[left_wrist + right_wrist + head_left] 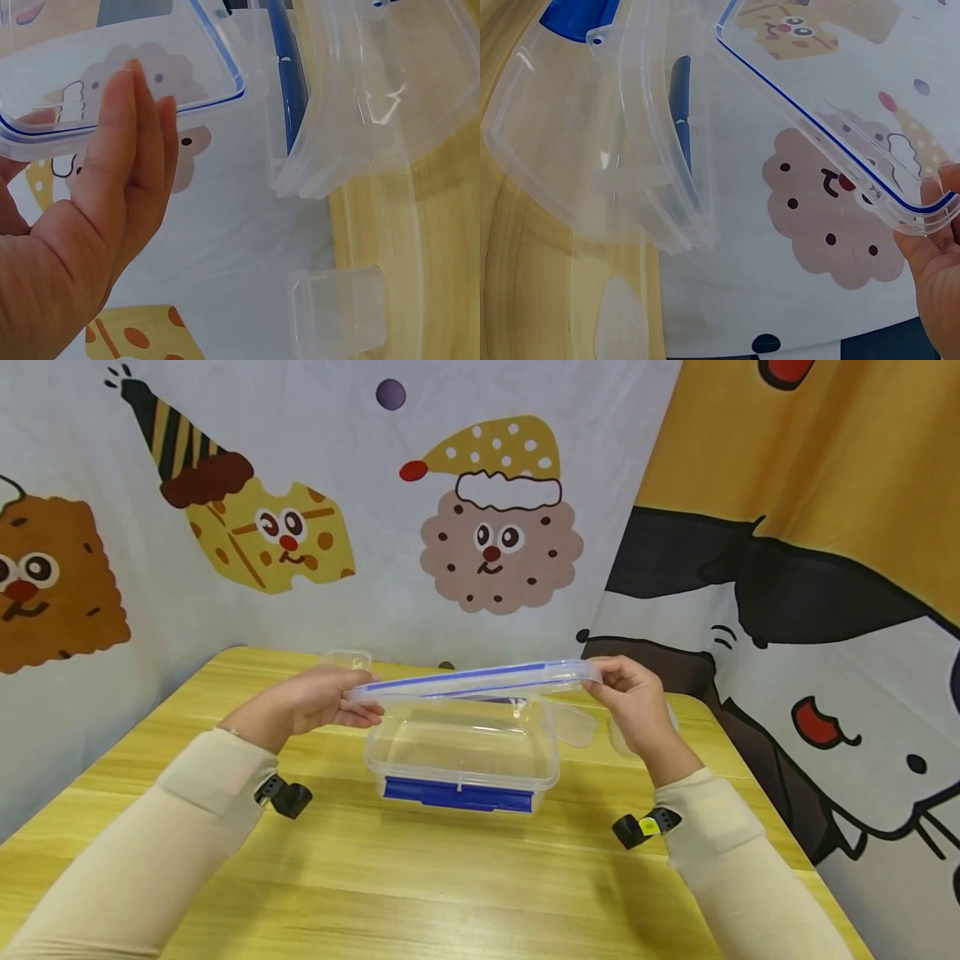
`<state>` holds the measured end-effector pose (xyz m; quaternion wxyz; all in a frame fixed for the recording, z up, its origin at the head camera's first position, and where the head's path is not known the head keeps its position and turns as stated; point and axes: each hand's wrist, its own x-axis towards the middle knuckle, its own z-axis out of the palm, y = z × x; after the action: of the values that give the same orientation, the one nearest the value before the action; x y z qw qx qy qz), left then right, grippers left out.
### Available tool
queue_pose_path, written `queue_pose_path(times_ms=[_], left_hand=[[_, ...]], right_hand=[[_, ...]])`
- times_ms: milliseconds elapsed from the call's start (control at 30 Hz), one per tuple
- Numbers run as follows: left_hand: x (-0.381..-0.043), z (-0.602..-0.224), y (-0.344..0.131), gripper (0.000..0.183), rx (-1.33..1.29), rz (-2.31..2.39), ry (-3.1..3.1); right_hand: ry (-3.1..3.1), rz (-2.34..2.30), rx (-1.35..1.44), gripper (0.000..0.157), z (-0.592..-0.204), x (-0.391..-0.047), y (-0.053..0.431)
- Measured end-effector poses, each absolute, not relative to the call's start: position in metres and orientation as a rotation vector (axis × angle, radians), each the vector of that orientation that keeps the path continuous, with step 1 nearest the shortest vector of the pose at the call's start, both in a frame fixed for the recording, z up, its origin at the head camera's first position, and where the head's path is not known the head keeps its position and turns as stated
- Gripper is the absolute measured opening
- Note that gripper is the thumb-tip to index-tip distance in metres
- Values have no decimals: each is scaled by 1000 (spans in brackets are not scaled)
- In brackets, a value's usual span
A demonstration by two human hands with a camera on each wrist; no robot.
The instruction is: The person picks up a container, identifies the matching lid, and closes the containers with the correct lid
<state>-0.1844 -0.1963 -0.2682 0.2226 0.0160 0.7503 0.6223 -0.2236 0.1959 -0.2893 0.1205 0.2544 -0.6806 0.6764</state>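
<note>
Both hands hold a clear plastic lid (480, 679) with a blue seal line, raised above an uncovered clear food container (465, 752). My left hand (318, 697) grips the lid's left end, thumb on one side and fingers on the other, as the left wrist view also shows. At the opposite end, my right hand (633, 706) pinches the corner between thumb and fingers. The lid slants, its right end slightly higher. On the container's near side hangs a blue latch (457, 797); another blue latch (291, 90) is on the far side. No contents show inside.
A small clear container (337, 311) stands at the table's back left, partly behind the left hand. Right of the big container lies a flat clear piece (576, 727). Another clear item (621, 737) is partly hidden by the right hand. Printed cloth (300, 627) borders the wooden table (450, 893).
</note>
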Motion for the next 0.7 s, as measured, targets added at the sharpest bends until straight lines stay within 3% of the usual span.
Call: queue_pose_path(times_ms=[367,700], left_hand=[[-182,-273,-199,52,-15,1820,2011],[-178,-286,-204,47,63,1843,1991]], right_hand=[[-1971,2027,797,43,-292,-224,190],[-2083,1959,673,31,-302,-221,186]])
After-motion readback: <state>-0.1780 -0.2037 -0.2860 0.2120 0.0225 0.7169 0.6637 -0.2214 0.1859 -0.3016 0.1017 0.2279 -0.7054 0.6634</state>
